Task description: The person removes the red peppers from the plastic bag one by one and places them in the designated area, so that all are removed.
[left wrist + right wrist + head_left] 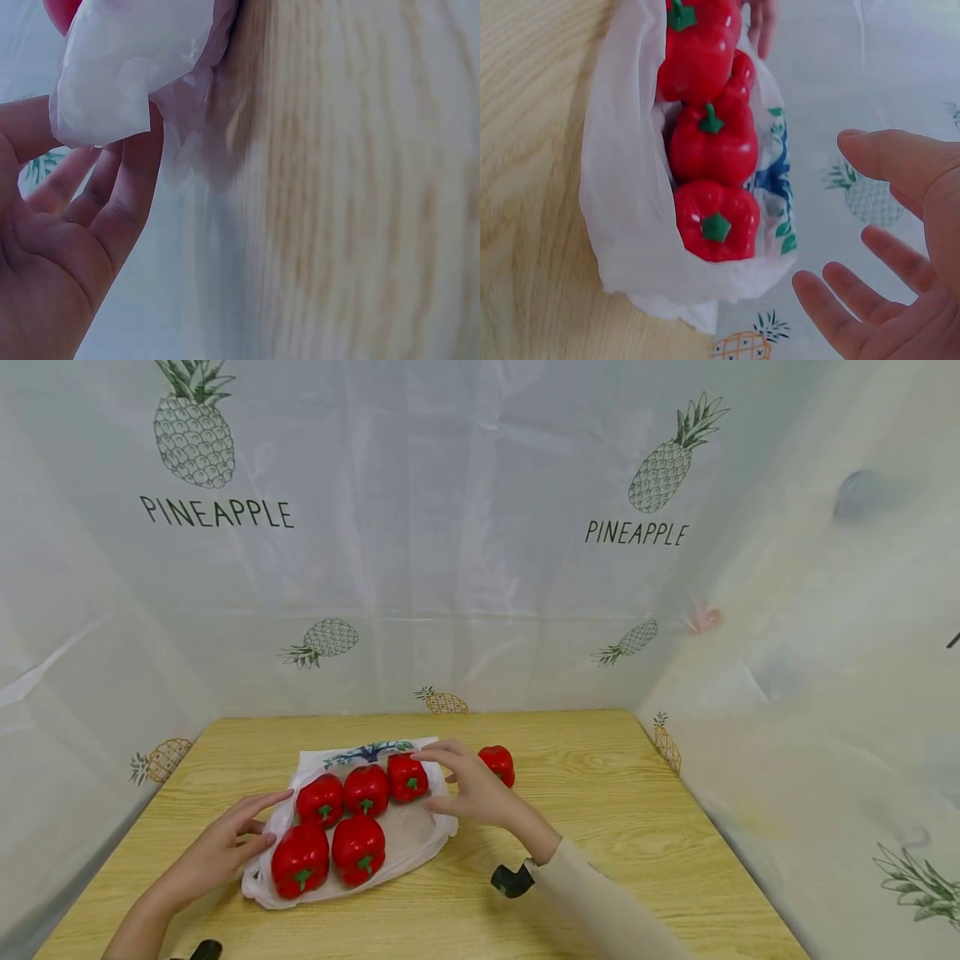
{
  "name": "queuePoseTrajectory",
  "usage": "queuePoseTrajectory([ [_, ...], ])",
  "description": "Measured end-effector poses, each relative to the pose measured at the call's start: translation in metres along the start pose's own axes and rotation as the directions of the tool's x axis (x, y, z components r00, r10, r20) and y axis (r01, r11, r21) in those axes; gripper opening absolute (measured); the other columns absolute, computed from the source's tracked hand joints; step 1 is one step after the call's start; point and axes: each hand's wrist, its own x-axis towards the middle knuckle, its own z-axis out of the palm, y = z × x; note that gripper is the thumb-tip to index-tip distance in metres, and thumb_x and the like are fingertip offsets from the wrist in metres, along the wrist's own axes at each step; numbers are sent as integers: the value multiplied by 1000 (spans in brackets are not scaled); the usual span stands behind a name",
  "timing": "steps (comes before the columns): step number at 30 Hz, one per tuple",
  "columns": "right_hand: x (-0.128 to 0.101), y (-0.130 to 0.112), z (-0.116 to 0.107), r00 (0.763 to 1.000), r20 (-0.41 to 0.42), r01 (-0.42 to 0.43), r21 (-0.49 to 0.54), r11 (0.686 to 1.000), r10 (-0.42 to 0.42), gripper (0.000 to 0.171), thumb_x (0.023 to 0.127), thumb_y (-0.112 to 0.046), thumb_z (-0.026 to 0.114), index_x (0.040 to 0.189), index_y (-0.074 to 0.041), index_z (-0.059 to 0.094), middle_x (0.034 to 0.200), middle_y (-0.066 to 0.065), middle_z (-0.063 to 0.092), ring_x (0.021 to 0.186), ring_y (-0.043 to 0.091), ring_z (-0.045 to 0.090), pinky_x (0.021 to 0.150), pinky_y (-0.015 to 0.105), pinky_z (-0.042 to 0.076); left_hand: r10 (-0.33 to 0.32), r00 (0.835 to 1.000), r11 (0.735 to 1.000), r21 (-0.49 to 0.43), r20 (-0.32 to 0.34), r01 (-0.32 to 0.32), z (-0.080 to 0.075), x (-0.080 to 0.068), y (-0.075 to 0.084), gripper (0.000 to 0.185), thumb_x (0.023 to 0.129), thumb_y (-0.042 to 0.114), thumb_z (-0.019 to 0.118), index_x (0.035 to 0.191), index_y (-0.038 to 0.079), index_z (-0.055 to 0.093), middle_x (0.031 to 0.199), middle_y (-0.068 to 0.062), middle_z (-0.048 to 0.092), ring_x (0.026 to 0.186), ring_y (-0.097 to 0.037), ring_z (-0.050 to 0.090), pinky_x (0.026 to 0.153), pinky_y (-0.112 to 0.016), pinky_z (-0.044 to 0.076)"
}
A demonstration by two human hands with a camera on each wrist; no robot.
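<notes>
Five glossy red peppers [341,822] with green stems lie on a white plastic bag [408,843] spread on the wooden surface [637,827]. The left hand [225,847] touches the bag's near-left edge, fingers relaxed. The right hand [468,789], its grip open, hovers by the far edge, perhaps brushing it. A sixth pepper [498,764] sits behind.

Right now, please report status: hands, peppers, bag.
Both hands open: left hand touching bag edge, right hand over its far side. Five red peppers on bag, sixth pepper on table behind right hand.
</notes>
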Motion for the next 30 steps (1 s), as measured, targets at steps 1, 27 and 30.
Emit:
queuePoseTrajectory([
  [1,0,0,1,1000,6,3,9,1000,-3,66,93,-8,83,152,-21,57,152,4,50,137,28,52,100,47,57,2,1000,1000,0,0,-2,0,0,0,63,102,3,69,160,12,47,155,-24,47,105,1,64,82,-24,58],
  [27,11,-11,30,997,38,71,-84,994,-68,64,91,-18,87,149,-20,60,156,2,51,147,20,45,109,34,50,123,992,992,-12,-30,-124,2,-3,-4,53,101,-1,68,152,5,55,152,-22,44,105,-2,65,80,-23,57],
  [30,12,-12,32,997,46,68,-81,994,-65,64,92,-18,86,150,-18,59,156,3,52,142,19,49,106,34,52,141,989,990,-12,-36,-142,3,-3,-3,51,101,-3,67,150,4,57,152,-22,43,104,-2,65,79,-23,57],
])
